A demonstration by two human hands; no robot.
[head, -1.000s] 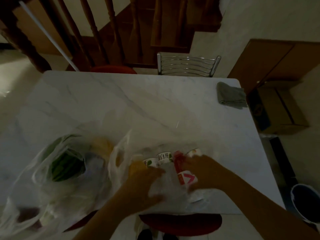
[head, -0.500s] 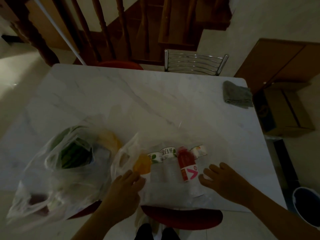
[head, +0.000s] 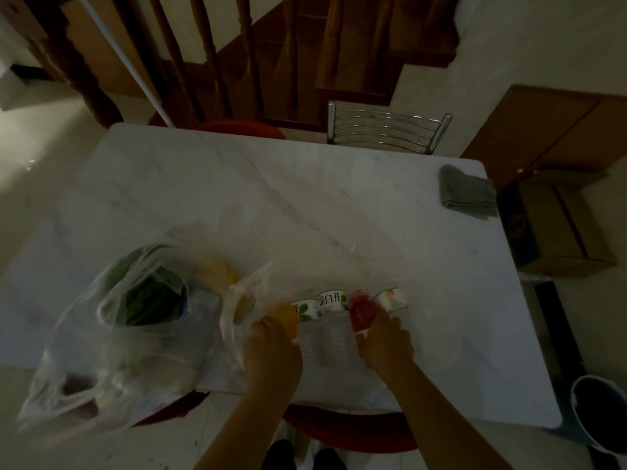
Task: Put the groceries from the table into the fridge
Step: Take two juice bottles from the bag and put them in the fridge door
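Several drink bottles lie side by side near the front edge of the white marble table (head: 305,205): an orange bottle (head: 285,313), two clear water bottles (head: 334,329) with white labels, a red bottle (head: 360,308) and one more labelled bottle (head: 393,298). My left hand (head: 273,352) curls round the lower part of the orange bottle at the row's left end. My right hand (head: 385,340) curls over the lower part of the red bottle at the right end. A loose clear plastic bag (head: 239,300) lies crumpled by the left hand.
A clear bag of green vegetables (head: 146,296) and other produce sprawls over the table's front left. A grey cloth (head: 466,193) lies at the far right corner. A metal chair (head: 386,127), red stools (head: 346,432), a cardboard box (head: 556,225) and a bucket (head: 600,412) ring the table.
Half a second ago both hands lay open, apart from the row of bottles. They have since moved inward and closed on its two ends. The camera view also shifted slightly.
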